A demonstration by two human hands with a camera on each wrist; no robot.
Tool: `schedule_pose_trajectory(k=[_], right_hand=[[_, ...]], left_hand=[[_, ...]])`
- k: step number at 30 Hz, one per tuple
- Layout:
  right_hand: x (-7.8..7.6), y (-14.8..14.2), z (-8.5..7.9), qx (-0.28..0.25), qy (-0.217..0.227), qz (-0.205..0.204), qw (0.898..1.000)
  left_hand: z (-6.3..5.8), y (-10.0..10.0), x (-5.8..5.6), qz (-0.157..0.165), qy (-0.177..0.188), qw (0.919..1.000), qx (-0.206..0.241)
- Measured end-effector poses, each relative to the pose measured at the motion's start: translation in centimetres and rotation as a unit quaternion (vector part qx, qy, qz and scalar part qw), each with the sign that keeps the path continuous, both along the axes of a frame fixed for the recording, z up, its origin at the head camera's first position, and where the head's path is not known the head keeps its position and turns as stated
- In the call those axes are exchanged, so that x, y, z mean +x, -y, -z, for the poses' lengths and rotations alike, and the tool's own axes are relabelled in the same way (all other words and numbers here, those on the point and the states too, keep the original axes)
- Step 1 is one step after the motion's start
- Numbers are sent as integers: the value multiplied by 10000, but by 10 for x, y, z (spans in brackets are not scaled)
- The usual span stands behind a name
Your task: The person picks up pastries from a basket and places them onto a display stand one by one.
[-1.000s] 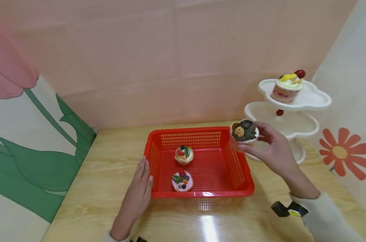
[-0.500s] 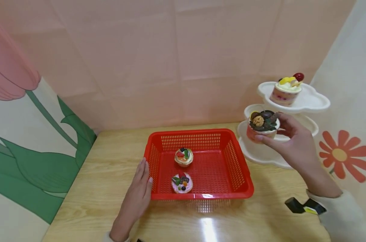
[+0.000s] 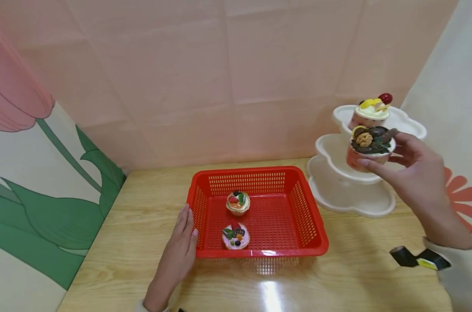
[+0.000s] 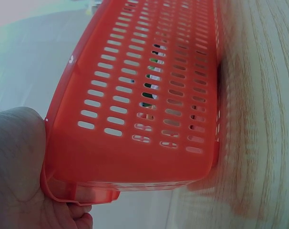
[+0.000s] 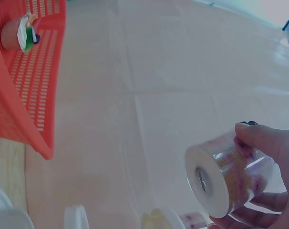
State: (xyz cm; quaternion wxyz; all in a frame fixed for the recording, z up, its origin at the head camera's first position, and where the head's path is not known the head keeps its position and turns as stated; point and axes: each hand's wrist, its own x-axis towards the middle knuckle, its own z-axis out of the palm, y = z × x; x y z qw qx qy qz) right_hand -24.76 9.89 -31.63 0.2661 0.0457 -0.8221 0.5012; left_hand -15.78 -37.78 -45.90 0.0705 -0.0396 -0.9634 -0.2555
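Observation:
In the head view my right hand (image 3: 423, 173) grips a dessert cup (image 3: 370, 145) topped with dark chocolate pieces and a walnut. Thumb and fingers hold its clear side, and the right wrist view shows the cup's pale round base (image 5: 206, 183) tilted toward that camera. The cup is in front of a white tiered stand (image 3: 349, 203), near its upper tiers. A fruit-topped dessert cup (image 3: 372, 112) sits on the top tier, partly hidden. With fairly straight fingers, my left hand (image 3: 175, 251) rests against the left side of a red plastic basket (image 3: 259, 253).
Inside the basket lie two small toy cakes, a fruit tart (image 3: 237, 203) and a pink-creamed one (image 3: 236, 237). The wooden table (image 3: 142, 195) meets a pink cloth backdrop (image 3: 162, 108) behind. A white wall with a red flower print (image 3: 463, 189) stands at the right.
My right hand has carried the chocolate-topped dessert cup rightward and up, from over the basket's right edge to in front of the stand. The left hand has stayed at the basket.

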Motion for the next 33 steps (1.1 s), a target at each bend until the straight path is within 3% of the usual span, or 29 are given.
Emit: schedule_pose_trajectory(k=[16,23,29,33], right_hand=[[-19,-29,-11,-735,1,475,9962],[-28,-46,-14,-675,293,814,9940],[-33,-57,-11,-546,611,1031,9913],[-41,-63,-11,-657,479,1081,9908]], left_hand=[[0,-2,0,-66,-10,10000,26],[1,-1,1,82,-363,9993,95],[4,0,0,118,-411,9990,114],[5,0,0,114,-411,9990,117]])
